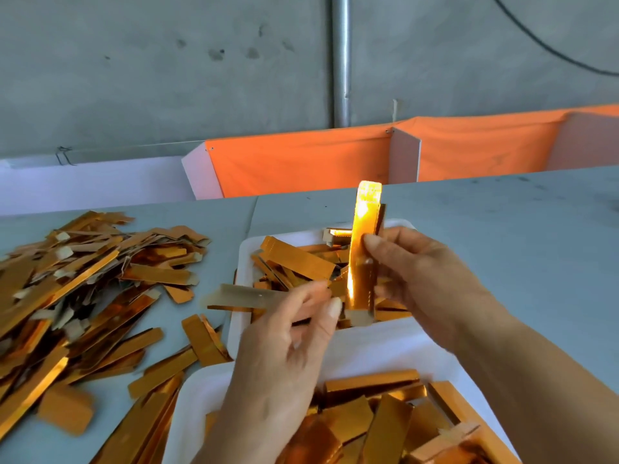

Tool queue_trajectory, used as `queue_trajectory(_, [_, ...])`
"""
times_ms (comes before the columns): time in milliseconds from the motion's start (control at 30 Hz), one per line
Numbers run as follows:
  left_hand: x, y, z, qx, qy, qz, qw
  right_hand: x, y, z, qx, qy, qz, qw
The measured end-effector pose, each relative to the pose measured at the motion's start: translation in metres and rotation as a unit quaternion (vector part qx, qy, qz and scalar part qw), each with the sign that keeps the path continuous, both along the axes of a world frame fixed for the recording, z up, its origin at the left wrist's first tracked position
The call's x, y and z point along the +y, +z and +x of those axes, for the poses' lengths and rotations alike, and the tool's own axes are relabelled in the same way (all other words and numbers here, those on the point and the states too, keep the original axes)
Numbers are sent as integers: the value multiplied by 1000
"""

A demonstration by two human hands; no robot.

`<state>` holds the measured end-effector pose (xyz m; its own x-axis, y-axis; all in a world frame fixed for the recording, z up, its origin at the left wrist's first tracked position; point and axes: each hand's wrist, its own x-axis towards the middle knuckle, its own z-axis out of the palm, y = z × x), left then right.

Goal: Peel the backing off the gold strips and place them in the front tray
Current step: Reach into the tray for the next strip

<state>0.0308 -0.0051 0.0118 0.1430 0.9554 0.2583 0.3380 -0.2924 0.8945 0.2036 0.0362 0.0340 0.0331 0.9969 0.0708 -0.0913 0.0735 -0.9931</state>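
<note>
My right hand pinches a shiny gold strip and holds it upright above the far white tray. My left hand pinches a pale, dull backing strip that sticks out to the left, apart from the gold strip. The near white tray, at the bottom of the view, holds several gold strips. The far tray also holds several gold strips.
A large loose heap of gold strips and pale backing pieces covers the grey table on the left. Behind the table run orange cloth dividers and a concrete wall with a metal pipe.
</note>
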Motion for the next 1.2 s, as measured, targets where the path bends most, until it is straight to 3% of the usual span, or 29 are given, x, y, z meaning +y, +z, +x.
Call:
queue_trajectory(67, [-2, 1, 4, -35, -49, -12, 998, -12, -3, -5, 52, 80, -37, 995])
queue_trajectory(133, [-3, 0, 9, -38, -69, -4, 997, -23, -7, -8, 45, 114, -52, 991])
queue_trajectory(300, [-2, 1, 8, -99, -98, -41, 989, -27, -2, 2, -53, 94, -27, 994])
queue_trajectory(467, [-3, 0, 9, -84, -138, -65, 985, -24, -4, 3, -129, 64, 5, 990])
queue_trajectory(700, [1, -2, 6, -82, -183, -71, 977, -23, -3, 9, -25, 46, 11, 999])
queue_trajectory(800, [1, -3, 4, -112, -205, -94, 968, -23, -5, 9, -36, 28, 6, 999])
queue_trajectory(867, [0, -3, 4, -70, -162, -90, 980, -23, -5, 6, -73, -1, 13, 997])
queue_trajectory(933, [1, -7, 4, 61, -59, -18, 996, -21, -6, 3, -136, -55, 27, 989])
queue_trajectory(1000, [1, -7, 8, 219, 46, 94, 970, -20, -5, 2, -202, -112, 55, 971])
queue_trajectory(1033, [-3, -3, 12, 245, 69, 129, 958, -21, -4, 1, -216, -130, 73, 965])
queue_trajectory(1200, [-8, -2, 28, 358, 15, 191, 914, -28, -2, -8, -269, -116, 123, 948])
